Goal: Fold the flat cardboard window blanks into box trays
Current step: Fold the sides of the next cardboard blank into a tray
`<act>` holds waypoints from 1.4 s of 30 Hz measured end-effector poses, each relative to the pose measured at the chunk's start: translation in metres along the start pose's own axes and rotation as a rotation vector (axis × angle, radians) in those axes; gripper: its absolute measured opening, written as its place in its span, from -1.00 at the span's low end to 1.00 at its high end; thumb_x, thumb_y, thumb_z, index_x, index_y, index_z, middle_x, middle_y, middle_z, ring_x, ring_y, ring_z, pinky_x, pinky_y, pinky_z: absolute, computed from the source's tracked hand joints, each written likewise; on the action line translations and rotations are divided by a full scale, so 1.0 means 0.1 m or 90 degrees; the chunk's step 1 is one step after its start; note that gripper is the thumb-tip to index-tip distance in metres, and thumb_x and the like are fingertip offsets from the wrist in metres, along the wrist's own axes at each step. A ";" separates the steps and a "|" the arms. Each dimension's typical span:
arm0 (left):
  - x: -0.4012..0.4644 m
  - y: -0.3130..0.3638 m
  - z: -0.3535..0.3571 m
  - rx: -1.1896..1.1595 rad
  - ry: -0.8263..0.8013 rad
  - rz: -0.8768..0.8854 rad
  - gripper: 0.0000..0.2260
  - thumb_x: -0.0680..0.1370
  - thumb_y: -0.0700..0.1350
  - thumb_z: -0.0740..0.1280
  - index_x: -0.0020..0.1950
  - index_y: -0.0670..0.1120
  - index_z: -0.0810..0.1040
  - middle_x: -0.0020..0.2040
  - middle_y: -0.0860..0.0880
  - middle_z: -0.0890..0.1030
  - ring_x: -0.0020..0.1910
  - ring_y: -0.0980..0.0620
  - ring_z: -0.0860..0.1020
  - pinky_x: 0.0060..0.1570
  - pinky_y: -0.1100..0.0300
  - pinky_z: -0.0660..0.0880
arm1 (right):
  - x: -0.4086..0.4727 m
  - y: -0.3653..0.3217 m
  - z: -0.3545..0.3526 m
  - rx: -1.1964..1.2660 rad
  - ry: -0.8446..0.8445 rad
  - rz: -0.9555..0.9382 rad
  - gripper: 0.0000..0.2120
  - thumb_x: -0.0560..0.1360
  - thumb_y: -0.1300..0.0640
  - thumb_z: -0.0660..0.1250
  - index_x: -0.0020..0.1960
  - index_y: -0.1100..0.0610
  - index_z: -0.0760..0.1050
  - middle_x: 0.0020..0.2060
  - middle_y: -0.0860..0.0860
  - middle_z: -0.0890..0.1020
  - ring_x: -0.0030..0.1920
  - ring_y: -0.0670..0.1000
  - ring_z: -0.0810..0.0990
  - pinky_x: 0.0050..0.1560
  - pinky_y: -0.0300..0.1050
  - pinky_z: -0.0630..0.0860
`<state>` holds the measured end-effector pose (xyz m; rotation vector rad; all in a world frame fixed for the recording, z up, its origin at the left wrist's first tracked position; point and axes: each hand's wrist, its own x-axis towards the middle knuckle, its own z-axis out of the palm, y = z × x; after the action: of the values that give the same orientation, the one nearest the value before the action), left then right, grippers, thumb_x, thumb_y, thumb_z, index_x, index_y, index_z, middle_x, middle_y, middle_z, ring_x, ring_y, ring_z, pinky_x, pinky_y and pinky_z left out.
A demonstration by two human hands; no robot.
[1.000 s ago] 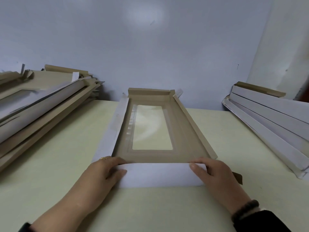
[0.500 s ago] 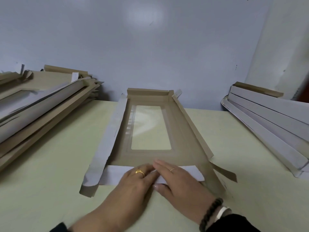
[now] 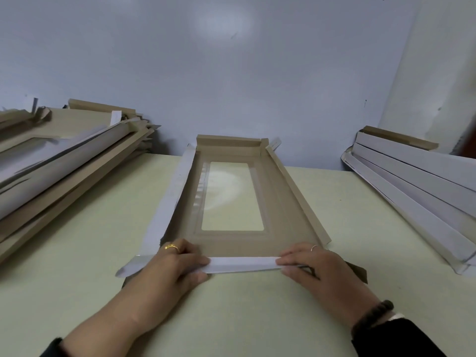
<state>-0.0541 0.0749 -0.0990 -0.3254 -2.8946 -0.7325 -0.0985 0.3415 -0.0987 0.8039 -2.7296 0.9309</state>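
1. We see the left hand (image 3: 177,264) and right hand (image 3: 309,264) now apart at the ends of the near flap (image 3: 242,264), having slid out from the middle
2. Fingers curl over and pinch the flap, creasing it into a narrow wall
3. The window blank (image 3: 231,197) lies at centre frame on the surface (image 3: 77,253); far wall already up, side walls partly, so we judge it about half formed

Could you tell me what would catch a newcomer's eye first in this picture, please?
A brown cardboard blank with a clear window lies mid-table, the left hand and right hand pinching its near white flap. Cardboard stacks flank it: a messy pile left, neat white trays right.
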 end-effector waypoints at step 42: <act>0.11 0.14 -0.02 0.041 0.051 0.047 -0.68 0.54 0.19 0.17 -0.06 0.01 0.60 -0.07 0.12 0.56 -0.05 0.15 0.49 -0.04 0.23 0.39 | 0.15 -0.29 0.26 -0.239 0.037 -0.083 -0.79 0.39 -0.07 0.29 -0.23 0.07 0.43 -0.28 -0.05 0.57 -0.24 0.00 0.53 -0.30 -0.14 0.49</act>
<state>-0.0614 0.0878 -0.0893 -0.3838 -2.8076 -0.6250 -0.0945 0.3000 -0.1000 0.8501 -2.6429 0.3909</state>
